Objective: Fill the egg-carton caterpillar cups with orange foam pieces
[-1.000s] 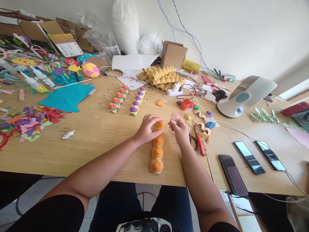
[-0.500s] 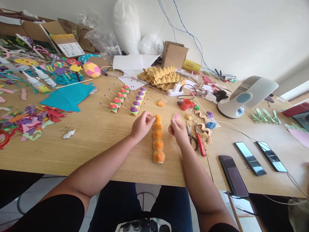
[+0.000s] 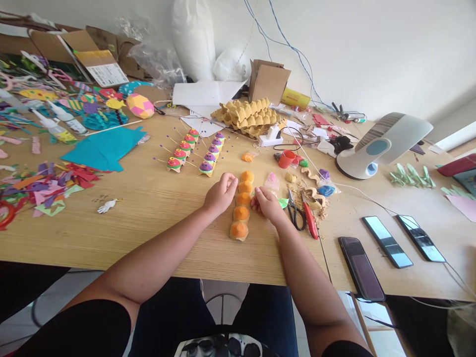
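Note:
In front of me on the table lies a strip of egg carton point(image 3: 241, 214), its row of cups topped with orange clay domes. My left hand point(image 3: 221, 194) is at the strip's left side near the far end, thumb and fingers pressed together; what they hold, if anything, is hidden. Along the right edge, my right hand point(image 3: 268, 204) has its fingers curled close to the cups, and their grip cannot be made out. A small bag with pink clay point(image 3: 272, 180) and a green packet point(image 3: 283, 203) lie just beyond and beside the right hand.
Black scissors point(image 3: 296, 214) and a red utility knife point(image 3: 310, 218) lie right of my hand. Two finished caterpillars, one red-green point(image 3: 183, 150) and one purple point(image 3: 211, 154), stand farther back. Phones point(image 3: 361, 267), a fan point(image 3: 383, 146), a red cup point(image 3: 286, 159) and paper scraps point(image 3: 61, 186) surround.
The strip has turned slightly, its far end going right and its near end left. My right hand has come left to the strip from beside the pink clay bag, now uncovered.

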The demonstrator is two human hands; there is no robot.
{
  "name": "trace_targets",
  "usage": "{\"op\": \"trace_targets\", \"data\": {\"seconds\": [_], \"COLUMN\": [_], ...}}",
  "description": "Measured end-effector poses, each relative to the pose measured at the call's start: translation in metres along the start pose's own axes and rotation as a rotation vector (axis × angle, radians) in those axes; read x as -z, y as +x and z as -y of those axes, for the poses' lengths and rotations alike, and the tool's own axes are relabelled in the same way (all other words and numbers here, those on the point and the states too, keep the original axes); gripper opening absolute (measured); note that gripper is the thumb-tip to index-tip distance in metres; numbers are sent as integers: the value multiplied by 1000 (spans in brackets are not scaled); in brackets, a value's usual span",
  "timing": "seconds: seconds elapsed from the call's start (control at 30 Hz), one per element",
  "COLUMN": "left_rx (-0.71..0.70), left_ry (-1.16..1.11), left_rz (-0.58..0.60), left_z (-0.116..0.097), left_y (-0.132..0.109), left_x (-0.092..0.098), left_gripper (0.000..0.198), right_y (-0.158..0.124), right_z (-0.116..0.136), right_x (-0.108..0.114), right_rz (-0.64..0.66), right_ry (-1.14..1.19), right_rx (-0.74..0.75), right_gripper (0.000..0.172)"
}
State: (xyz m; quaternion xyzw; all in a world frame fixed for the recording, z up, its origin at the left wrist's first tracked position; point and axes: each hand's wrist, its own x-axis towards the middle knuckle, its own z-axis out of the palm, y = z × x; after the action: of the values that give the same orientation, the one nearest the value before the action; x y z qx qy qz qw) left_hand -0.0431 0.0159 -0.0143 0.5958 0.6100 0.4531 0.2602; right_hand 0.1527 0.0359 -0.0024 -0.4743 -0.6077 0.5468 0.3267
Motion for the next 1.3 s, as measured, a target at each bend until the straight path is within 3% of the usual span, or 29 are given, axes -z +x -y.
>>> {"op": "trace_targets", "data": {"seconds": [0.17,0.37,0.7,0.87,0.97,1.1,1.3], "left_rx": [-44,-16,-8,31,-62,-185,-502], "left_ry": [-181,-211,-288,-342,-219,-166,-61], "left_rz": [-16,-32,-33,-21,-81,-113,48], "left_z": [6,8,10,9,6,-5,-25], "left_y": [1,2,0,-1,0,-4,-13], "left_x": [-7,-8,-13,-16,-13,-5,3], "left_gripper": [36,40,39,36,32,28,39], "right_y": [3,4,1,0,-1,-5,-14], "right_z": [-1,3,8,10,11,13,18], "right_x": [2,5,5,4,5,5,2], "right_rz": [-96,-174,-209,-208,-228,-230,-134], "right_ry": [37,53,258,253,210,142,-5], "right_rx": [47,102,176,158,141,147,212], "right_gripper": [47,44,45,41,38,51,66]}}
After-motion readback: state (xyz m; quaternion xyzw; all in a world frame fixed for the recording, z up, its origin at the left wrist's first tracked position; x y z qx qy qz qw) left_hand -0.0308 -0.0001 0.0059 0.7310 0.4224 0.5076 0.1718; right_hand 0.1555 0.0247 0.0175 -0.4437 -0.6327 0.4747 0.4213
